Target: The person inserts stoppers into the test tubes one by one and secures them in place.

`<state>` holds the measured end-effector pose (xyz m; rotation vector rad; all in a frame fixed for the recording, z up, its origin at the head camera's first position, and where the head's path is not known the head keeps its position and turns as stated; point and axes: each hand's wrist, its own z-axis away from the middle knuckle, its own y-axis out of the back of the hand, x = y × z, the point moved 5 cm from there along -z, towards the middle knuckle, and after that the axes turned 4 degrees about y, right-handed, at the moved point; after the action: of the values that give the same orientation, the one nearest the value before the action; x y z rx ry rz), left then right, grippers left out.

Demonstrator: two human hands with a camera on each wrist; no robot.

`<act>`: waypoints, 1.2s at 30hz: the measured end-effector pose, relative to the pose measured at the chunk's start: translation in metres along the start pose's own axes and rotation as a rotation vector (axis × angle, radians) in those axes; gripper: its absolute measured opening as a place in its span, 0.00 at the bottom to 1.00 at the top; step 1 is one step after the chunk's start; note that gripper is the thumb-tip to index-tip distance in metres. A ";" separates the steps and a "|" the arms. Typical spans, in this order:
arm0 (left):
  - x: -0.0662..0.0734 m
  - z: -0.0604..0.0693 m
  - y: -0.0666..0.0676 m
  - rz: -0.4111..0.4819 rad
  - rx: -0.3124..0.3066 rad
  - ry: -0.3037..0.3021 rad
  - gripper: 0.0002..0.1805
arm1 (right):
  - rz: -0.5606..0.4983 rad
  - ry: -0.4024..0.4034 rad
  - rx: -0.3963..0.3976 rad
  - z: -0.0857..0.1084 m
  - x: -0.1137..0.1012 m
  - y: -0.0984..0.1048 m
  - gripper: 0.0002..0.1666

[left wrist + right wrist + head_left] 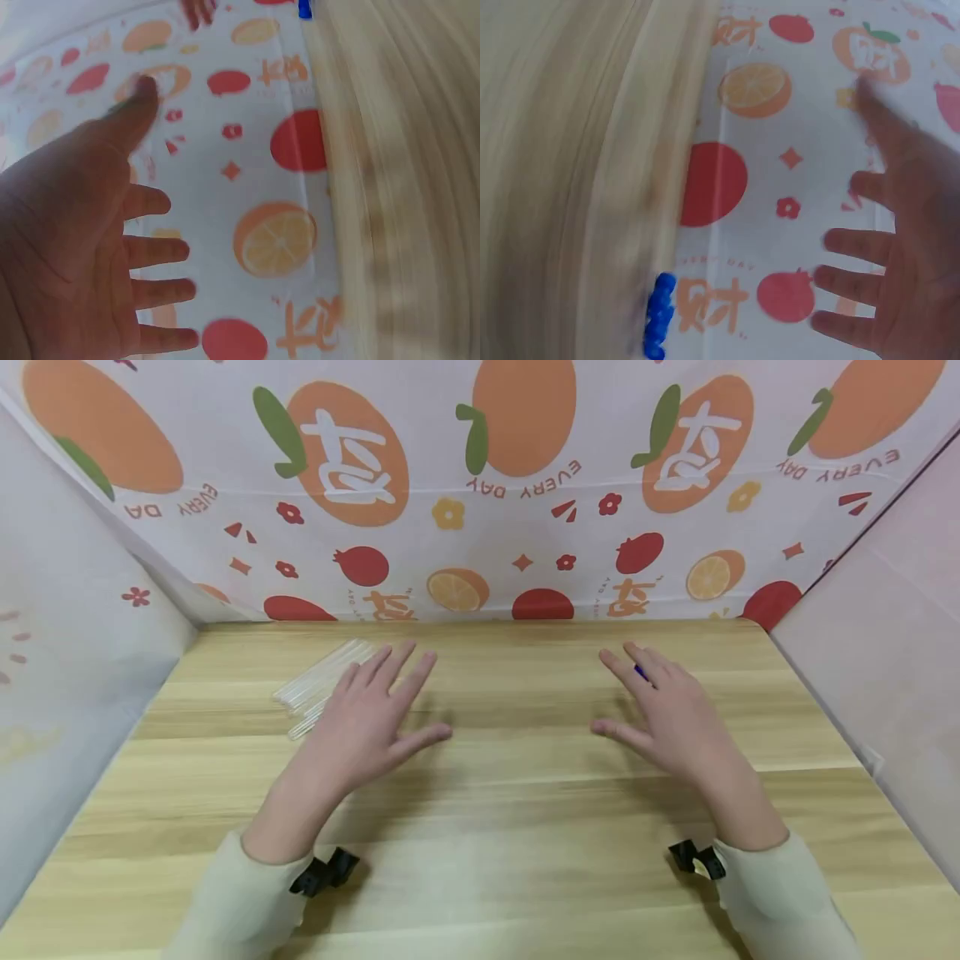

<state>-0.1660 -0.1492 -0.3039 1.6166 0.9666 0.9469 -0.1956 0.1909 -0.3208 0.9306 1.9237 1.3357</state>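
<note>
My left hand [366,714] hovers over the left part of the table with fingers straight and spread, holding nothing. Several clear, thin rods or tubes [318,681] lie side by side just beyond it, partly hidden by the fingers. On the other side, my right hand [681,718] is also raised with its fingers extended and its palm bare. A small blue thing [641,672] shows between its fingers in the head view; the right wrist view shows it as a knobbly blue strip [658,319] lying near the table's back edge, apart from the hand.
The wooden table [510,860] ends at a white cloth [517,539] printed with fruit, hanging behind it. Pale walls of cloth [67,585] stand at the left and right sides. A black clip-like piece [324,872] sits on each sleeve cuff.
</note>
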 end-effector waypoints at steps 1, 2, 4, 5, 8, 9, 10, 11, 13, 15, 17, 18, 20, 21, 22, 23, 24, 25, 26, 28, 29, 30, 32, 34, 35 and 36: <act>-0.006 0.000 0.001 -0.003 0.009 0.007 0.49 | -0.005 -0.009 0.008 -0.002 0.003 -0.001 0.49; -0.012 0.000 0.003 -0.004 0.016 0.016 0.47 | -0.007 -0.020 0.011 -0.004 0.007 -0.002 0.46; -0.023 0.003 0.006 -0.010 0.016 0.046 0.43 | -0.013 -0.061 -0.009 -0.006 0.014 -0.005 0.40; -0.029 0.004 0.007 -0.010 0.007 0.066 0.41 | -0.018 -0.088 -0.031 -0.007 0.018 -0.007 0.38; -0.044 0.010 0.008 -0.011 -0.039 0.123 0.37 | -0.023 -0.155 -0.114 -0.007 0.028 -0.016 0.34; -0.048 0.011 0.007 -0.012 -0.054 0.136 0.36 | -0.024 -0.173 -0.151 -0.006 0.032 -0.020 0.34; -0.051 0.012 0.007 -0.013 -0.068 0.146 0.35 | -0.025 -0.186 -0.187 -0.004 0.035 -0.024 0.35; -0.054 0.012 0.006 -0.015 -0.078 0.153 0.34 | -0.028 -0.198 -0.220 -0.002 0.038 -0.027 0.35; -0.059 0.012 0.003 -0.020 -0.090 0.163 0.33 | -0.036 -0.213 -0.276 0.002 0.043 -0.034 0.36; -0.064 0.012 0.000 -0.021 -0.097 0.172 0.31 | -0.048 -0.221 -0.313 0.006 0.047 -0.040 0.37; -0.068 0.012 -0.003 -0.023 -0.103 0.183 0.29 | -0.063 -0.222 -0.318 0.009 0.051 -0.042 0.37; -0.069 0.011 -0.005 -0.020 -0.106 0.189 0.28 | -0.069 -0.221 -0.319 0.010 0.053 -0.043 0.36; -0.072 0.011 -0.010 -0.011 -0.118 0.204 0.26 | -0.080 -0.222 -0.325 0.014 0.056 -0.044 0.37; -0.073 0.011 -0.012 -0.007 -0.124 0.211 0.26 | -0.086 -0.225 -0.331 0.016 0.058 -0.044 0.37; -0.074 0.010 -0.015 -0.003 -0.133 0.218 0.25 | -0.091 -0.231 -0.338 0.018 0.059 -0.044 0.37; -0.074 0.010 -0.018 0.003 -0.142 0.226 0.24 | -0.094 -0.238 -0.347 0.019 0.061 -0.044 0.38; -0.074 0.009 -0.020 0.007 -0.149 0.232 0.23 | -0.096 -0.245 -0.355 0.021 0.063 -0.043 0.38; -0.075 0.008 -0.023 0.010 -0.158 0.237 0.22 | -0.099 -0.250 -0.363 0.023 0.064 -0.043 0.38; -0.075 0.008 -0.024 0.010 -0.165 0.240 0.21 | -0.100 -0.255 -0.368 0.024 0.065 -0.043 0.39; -0.076 0.007 -0.026 0.008 -0.171 0.243 0.20 | -0.101 -0.261 -0.371 0.025 0.066 -0.042 0.39; -0.076 0.006 -0.026 0.006 -0.172 0.245 0.20 | -0.101 -0.261 -0.370 0.025 0.066 -0.042 0.39; -0.077 0.006 -0.025 0.004 -0.170 0.249 0.19 | -0.105 -0.264 -0.369 0.025 0.067 -0.042 0.39; -0.080 0.007 -0.022 -0.007 -0.155 0.264 0.20 | -0.113 -0.274 -0.362 0.025 0.067 -0.043 0.39; -0.084 0.009 -0.019 -0.011 -0.144 0.281 0.21 | -0.120 -0.293 -0.355 0.025 0.066 -0.043 0.39; -0.086 0.010 -0.017 -0.016 -0.139 0.290 0.22 | -0.124 -0.304 -0.351 0.025 0.066 -0.044 0.39; -0.088 0.012 -0.016 -0.019 -0.136 0.296 0.22 | -0.129 -0.314 -0.350 0.025 0.067 -0.044 0.38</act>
<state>-0.1910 -0.2306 -0.3333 1.3752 1.0898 1.2351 -0.2222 0.2477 -0.3763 0.7736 1.4318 1.3080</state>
